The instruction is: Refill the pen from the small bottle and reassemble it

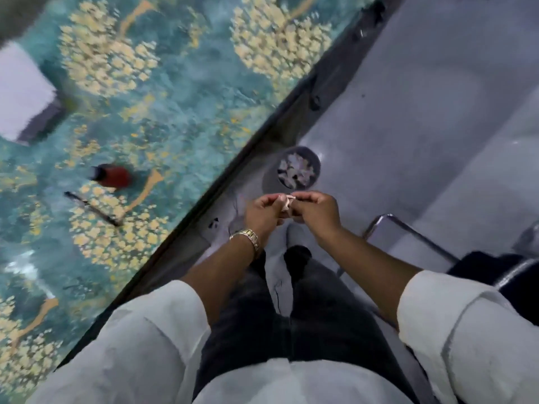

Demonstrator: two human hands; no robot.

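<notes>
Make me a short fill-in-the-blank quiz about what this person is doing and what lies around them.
1. Both hands, left hand and right hand, pinch a small crumpled scrap above the ____.
2. The small bottle lying on the patterned table has a ____ body.
3. The wristwatch is on the ____ wrist.
4. The thin dark pen lies on the table, ____ by either hand.

Missing words: bin; red; left; untouched

bottle (112,177) behind pen (92,208) (on table (175,112))
</notes>
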